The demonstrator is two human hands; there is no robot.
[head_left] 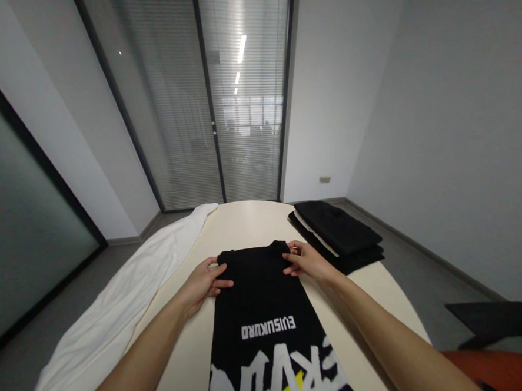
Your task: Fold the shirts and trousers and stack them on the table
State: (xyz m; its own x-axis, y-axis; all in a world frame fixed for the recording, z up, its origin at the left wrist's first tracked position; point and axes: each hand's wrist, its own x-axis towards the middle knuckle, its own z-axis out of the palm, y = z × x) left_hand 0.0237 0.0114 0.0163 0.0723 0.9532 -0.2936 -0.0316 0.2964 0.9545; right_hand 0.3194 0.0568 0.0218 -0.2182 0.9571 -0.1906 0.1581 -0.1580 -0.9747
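Head view, going left to right: a white cloth is lying along the left side of the pale table, draping over its edge. The left hand is pinching the left side of a black garment near its far end, fingers resting on top. This garment is lying lengthwise mid-table, showing upside-down white lettering. The right hand is pinching its right side. Beyond, a folded black stack is holding a pale layer between dark ones.
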